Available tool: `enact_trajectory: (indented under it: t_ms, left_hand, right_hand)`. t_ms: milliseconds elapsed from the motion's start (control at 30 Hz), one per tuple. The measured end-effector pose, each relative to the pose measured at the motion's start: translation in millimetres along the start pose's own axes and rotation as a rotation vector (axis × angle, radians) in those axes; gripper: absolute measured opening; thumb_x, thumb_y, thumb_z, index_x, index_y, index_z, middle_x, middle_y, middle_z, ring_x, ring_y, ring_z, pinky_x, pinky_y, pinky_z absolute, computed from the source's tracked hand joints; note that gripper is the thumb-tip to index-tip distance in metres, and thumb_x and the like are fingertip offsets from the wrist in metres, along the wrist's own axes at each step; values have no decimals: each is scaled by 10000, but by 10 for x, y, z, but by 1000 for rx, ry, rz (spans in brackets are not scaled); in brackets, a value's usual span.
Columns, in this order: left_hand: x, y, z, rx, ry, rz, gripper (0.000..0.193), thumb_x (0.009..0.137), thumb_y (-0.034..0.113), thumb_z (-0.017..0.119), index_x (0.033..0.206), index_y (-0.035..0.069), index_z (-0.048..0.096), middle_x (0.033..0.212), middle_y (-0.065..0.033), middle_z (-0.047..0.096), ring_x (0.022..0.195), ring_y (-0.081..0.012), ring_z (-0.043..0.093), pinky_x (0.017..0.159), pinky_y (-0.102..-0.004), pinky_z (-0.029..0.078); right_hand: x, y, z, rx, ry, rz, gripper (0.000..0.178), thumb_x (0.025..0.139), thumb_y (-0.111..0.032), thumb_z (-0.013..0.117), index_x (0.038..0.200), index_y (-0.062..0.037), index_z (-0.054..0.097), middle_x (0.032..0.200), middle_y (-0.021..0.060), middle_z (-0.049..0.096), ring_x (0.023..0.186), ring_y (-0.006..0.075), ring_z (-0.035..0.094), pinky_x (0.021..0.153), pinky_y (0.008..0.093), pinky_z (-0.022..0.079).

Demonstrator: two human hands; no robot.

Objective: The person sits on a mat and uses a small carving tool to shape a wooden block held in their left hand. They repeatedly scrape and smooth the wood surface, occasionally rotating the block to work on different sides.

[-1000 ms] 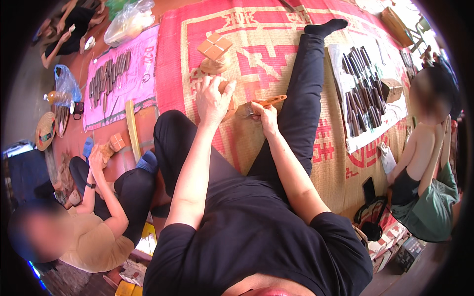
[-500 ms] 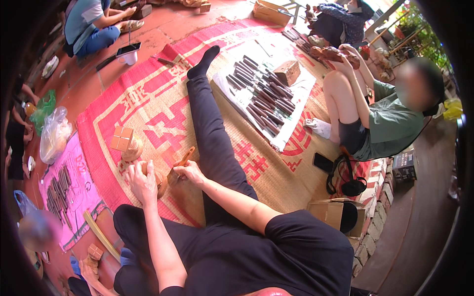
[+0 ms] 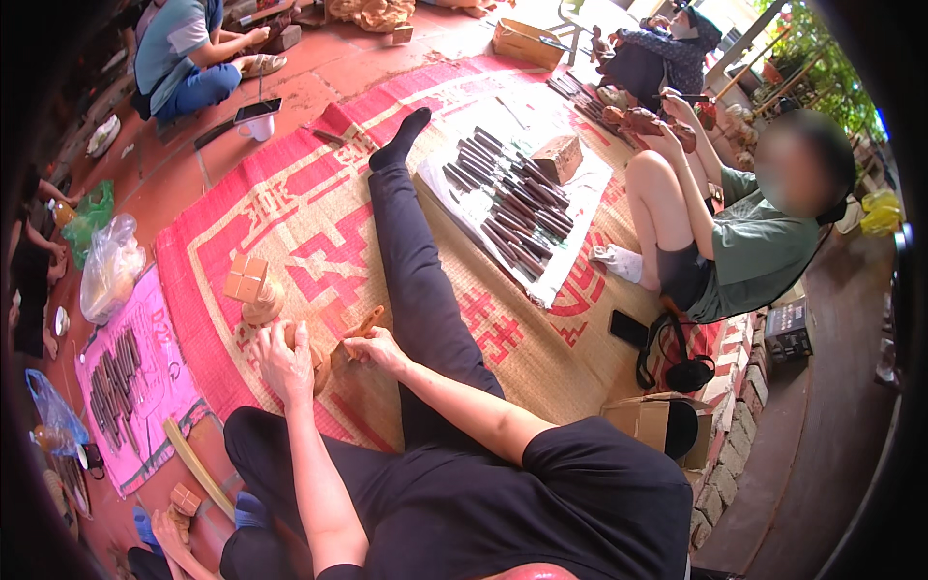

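My left hand point(image 3: 285, 362) is closed around a light-brown carved wooden piece point(image 3: 263, 305), which rests in front of my bent leg. Its squarish end, marked with crossing lines, points away from me, and a rounded part shows by my fingers; the middle is hidden under the hand. My right hand point(image 3: 375, 348) grips a tool with an orange-brown wooden handle point(image 3: 367, 320), close to the near right side of the carving. The handle slants up and away above the fist. The tool's working end is too small to make out.
A red-and-straw mat point(image 3: 329, 251) lies under my outstretched leg. Dark-handled tools point(image 3: 517, 203) cover a white cloth; several more lie on a pink cloth point(image 3: 155, 406). A person point(image 3: 764, 232) sits at right holding a brown carving point(image 3: 648, 124). A phone point(image 3: 628, 328) and headphones point(image 3: 688, 367) lie nearby.
My right hand has shifted slightly, and the tool's handle stands lower relative to the fist. My left hand keeps its hold on the carving. The whole view has tilted a little.
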State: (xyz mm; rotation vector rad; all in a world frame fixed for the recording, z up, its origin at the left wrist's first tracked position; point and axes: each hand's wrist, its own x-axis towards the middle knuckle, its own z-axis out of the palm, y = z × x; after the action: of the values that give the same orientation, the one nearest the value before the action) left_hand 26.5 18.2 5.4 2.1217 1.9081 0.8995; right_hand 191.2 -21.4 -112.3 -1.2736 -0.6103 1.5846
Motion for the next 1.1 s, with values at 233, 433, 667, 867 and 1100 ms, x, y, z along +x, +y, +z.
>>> enact_trajectory:
  t_ms: [233, 433, 667, 867, 1100]
  left_hand:
    - [-2, 30, 2, -6, -15, -17, 284, 892, 337, 652, 1003, 75, 660, 997, -119, 586, 987, -345, 533, 880, -459, 435]
    - [3, 37, -19, -5, -14, -8, 280, 896, 327, 651, 1000, 67, 658, 999, -122, 590, 985, -344, 535, 900, -456, 426]
    - [3, 49, -12, 8, 10, 9, 299, 871, 334, 679, 993, 62, 662, 993, -129, 581, 984, -358, 524, 868, -472, 443]
    - [-9, 44, -4, 11, 20, -5, 280, 869, 319, 679, 994, 70, 660, 1003, -128, 579, 979, -365, 526, 859, -475, 452]
    - [-8, 82, -14, -17, 8, -28, 261, 863, 319, 684, 986, 90, 656, 984, -115, 578, 960, -359, 526, 838, -472, 452]
  right_hand:
    - [-96, -98, 7, -97, -20, -50, 185, 842, -226, 715, 930, -70, 671, 674, -10, 584, 570, 71, 518, 514, 229, 415]
    - [-114, -100, 24, -137, 14, -56, 192, 843, -248, 717, 869, -73, 641, 670, -3, 585, 557, 77, 531, 491, 233, 413]
    - [-65, -19, 15, 34, 28, -100, 186, 861, -223, 704, 914, -57, 640, 698, 9, 600, 562, 79, 548, 505, 229, 447]
    - [-95, -84, 42, 83, 9, -133, 184, 874, -221, 700, 927, -51, 653, 702, 7, 612, 560, 68, 545, 509, 215, 437]
    - [-80, -71, 9, 90, -5, -97, 218, 872, -230, 709, 948, -34, 653, 737, 27, 607, 605, 112, 585, 565, 255, 503]
